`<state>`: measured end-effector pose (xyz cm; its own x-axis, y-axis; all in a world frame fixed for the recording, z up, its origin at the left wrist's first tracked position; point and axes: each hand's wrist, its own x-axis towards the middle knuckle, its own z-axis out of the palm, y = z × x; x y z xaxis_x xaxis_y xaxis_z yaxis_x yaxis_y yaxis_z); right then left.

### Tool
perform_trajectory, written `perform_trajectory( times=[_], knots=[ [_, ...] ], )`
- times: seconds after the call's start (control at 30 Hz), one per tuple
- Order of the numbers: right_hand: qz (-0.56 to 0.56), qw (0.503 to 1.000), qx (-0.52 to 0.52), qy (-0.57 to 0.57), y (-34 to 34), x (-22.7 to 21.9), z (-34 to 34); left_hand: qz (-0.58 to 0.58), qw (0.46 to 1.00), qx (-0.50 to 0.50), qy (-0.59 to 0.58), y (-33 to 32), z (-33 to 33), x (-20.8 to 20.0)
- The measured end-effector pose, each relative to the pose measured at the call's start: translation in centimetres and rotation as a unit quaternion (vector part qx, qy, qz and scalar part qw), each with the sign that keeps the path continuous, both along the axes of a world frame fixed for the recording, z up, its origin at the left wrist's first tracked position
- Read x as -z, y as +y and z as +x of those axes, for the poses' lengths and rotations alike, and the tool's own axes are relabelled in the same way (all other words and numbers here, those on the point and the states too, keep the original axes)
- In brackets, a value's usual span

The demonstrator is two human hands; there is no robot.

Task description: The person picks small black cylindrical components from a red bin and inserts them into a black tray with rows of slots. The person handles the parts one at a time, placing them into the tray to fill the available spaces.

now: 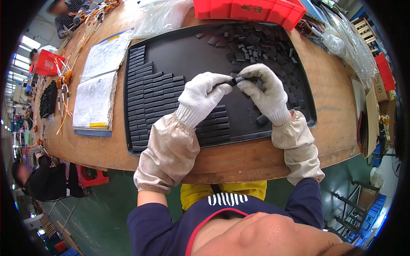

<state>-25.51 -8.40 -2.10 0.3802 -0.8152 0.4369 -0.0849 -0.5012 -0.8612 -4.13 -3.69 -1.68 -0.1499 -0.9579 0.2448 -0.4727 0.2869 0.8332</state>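
Over the middle of a large black tray (179,53), my two white-gloved hands meet at their fingertips. My left hand (200,96) pinches a short black tube (233,81) between thumb and fingers. From the other side, my right hand (268,91) is closed on the same tube, whose end looks grey there; whether this is one piece or two I cannot tell. Rows of black tubes (149,89) lie side by side across the tray's left part. Loose black tube pieces (252,45) are heaped and scattered over its right part, some flattened, some round.
An open paper binder (95,100) lies left of the tray. Behind the tray stand a red bin (252,10) and clear plastic bags (162,19). Wired coils (67,77) and a black holder (48,99) sit farther left. Other people work at the left side.
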Motion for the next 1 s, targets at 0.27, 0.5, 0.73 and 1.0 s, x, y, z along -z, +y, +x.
perform_trajectory(
  times=[0.27,0.5,0.73,1.0],
  knots=[
    [0.039,0.999,-0.019,-0.007,-0.1,0.6,0.0,0.105,0.989,0.02,0.105,0.2,-0.3,-0.2],
    [-0.141,0.988,-0.021,0.053,-0.8,-0.3,0.3,0.023,0.999,-0.016,-0.016,-0.1,-0.2,-0.2],
    [-0.049,0.996,0.039,0.059,-0.4,0.1,0.4,-0.095,0.94,-0.016,-0.328,0.4,0.2,0.3],
    [-0.091,0.991,0.048,0.088,-0.9,0.1,0.2,-0.197,0.934,-0.016,-0.296,-1.0,1.2,2.1]
  ],
)
